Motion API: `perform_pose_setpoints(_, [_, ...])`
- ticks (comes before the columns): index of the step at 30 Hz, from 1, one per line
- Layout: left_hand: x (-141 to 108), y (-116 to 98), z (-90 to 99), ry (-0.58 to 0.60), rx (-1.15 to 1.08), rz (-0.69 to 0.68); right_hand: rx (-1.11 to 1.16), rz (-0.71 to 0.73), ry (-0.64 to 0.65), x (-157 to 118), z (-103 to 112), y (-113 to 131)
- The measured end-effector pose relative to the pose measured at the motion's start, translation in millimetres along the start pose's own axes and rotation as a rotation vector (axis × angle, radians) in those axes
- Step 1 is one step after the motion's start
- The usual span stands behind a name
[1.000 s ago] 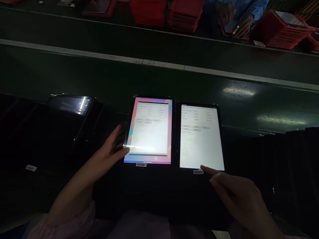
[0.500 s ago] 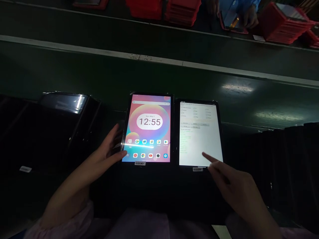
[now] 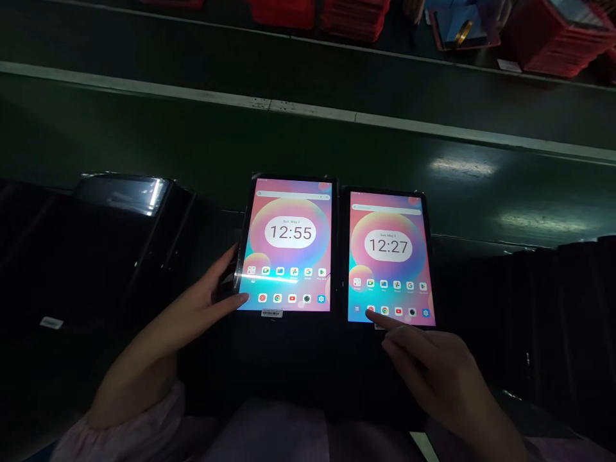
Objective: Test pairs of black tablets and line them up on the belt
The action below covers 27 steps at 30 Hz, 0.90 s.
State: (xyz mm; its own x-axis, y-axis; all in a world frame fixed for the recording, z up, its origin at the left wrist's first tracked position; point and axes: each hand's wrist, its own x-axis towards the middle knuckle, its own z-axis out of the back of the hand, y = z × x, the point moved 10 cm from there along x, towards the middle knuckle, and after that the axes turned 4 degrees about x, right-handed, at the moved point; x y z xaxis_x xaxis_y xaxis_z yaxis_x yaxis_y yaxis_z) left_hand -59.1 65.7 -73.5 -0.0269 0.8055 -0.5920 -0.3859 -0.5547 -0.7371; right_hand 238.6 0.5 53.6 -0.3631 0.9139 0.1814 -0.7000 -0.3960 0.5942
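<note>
Left tablet (image 3: 289, 247) at 12:55, right tablet (image 3: 391, 258) at 12:27

Side by side on the dark worktop (image 3: 298, 151), a thin gap between, both lit. At the left tablet's lower left corner, left hand (image 3: 199, 309): thumb on the front, spread from the fingers; firmness of hold impossible to tell. Over the right tablet's lowest icons (image 3: 398, 312), right hand (image 3: 428, 359), index finger extended, thumb apart; contact unclear. Beyond the pale strip (image 3: 315, 111), a red stack (image 3: 355, 19).
</note>
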Motion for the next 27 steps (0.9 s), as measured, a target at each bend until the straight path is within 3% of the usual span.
perform_pose_setpoints(7, [-3, 3, 0.3, 0.018, -0.023, 0.05, -0.055, 0.008, 0.041, 5, -14, 3])
perform_pose_setpoints(21, [-3, 1, 0.7, 0.028, -0.024, -0.019, -0.012, -0.016, 0.022, 9, -10, 4])
perform_pose_setpoints(27, [0, 6, 8.7, -0.013, 0.076, -0.004, 0.01, -0.025, 0.039, 11, -13, 3])
